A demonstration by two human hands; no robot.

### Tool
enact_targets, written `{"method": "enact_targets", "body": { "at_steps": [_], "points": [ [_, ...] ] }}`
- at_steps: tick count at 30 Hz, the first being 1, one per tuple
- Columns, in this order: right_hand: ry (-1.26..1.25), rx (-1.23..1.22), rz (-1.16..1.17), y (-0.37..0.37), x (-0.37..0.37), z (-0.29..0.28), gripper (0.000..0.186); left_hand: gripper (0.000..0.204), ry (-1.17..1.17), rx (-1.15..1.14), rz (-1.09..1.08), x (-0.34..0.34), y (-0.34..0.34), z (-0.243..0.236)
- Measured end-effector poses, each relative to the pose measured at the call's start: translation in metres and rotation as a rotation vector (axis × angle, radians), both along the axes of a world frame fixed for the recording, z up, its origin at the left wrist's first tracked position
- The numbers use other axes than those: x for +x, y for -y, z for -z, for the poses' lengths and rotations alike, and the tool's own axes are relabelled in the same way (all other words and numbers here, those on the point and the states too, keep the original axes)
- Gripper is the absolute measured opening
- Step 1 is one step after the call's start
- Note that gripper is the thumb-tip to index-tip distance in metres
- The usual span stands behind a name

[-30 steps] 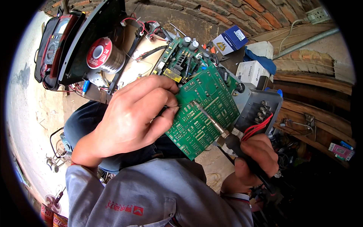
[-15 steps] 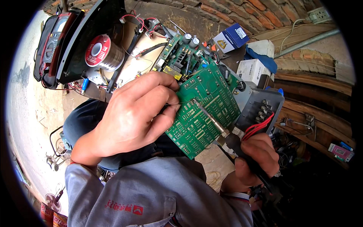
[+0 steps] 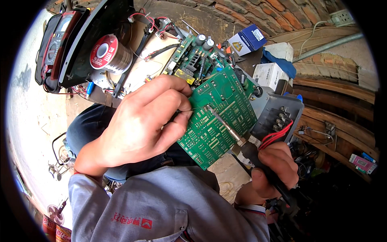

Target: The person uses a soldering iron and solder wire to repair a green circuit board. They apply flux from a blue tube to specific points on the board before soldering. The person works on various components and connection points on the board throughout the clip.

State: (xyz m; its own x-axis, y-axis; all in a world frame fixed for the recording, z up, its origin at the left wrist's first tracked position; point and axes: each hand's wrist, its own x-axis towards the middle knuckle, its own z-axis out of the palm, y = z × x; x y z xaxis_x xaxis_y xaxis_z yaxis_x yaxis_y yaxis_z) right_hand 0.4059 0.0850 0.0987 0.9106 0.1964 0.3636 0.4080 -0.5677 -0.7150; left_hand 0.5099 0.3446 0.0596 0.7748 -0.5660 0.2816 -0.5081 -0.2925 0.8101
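A green circuit board (image 3: pixel 219 133) is tilted toward me, its soldered side showing. My left hand (image 3: pixel 143 123) is closed at the board's left edge, thumb and fingertips pinched around a thin wire (image 3: pixel 195 109) that reaches the iron's tip. My right hand (image 3: pixel 276 169) grips the black handle of a soldering iron (image 3: pixel 248 151), whose tip rests on the board's upper middle. Behind the board sits a populated board (image 3: pixel 189 60) with capacitors and heatsink. A grey metal housing (image 3: pixel 293 104) with terminals and red wires is at the board's right. A red-labelled solder spool (image 3: pixel 121 58) lies upper left.
A multimeter in a black case (image 3: pixel 56 48) and a curved dark panel (image 3: pixel 82 48) stand at the far left. A blue box (image 3: pixel 246 40) and white box (image 3: pixel 266 76) are behind the board. A brick wall (image 3: pixel 278 16) and wooden boards (image 3: pixel 330 92) border the back and right.
Very little differs. The view has shifted slightly; both hands, the board and the iron's tip hold nearly the same positions.
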Motion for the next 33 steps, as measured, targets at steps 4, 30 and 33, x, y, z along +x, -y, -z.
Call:
{"method": "enact_targets", "body": {
  "at_steps": [4, 30, 33],
  "points": [
    [-0.002, 0.006, -0.009, -0.0004, 0.002, 0.0021, 0.033, 0.01, 0.002, 0.012, -0.014, -0.0018, 0.0001, 0.001],
    [-0.007, 0.008, -0.015, 0.0017, 0.0037, -0.0004, 0.033, 0.012, -0.028, -0.01, -0.028, 0.0005, 0.0036, -0.0009],
    [0.028, 0.047, -0.008, 0.0017, 0.0026, 0.0056, 0.032, 0.011, -0.013, -0.008, -0.043, -0.0014, -0.0023, -0.0005]
  ]
}}
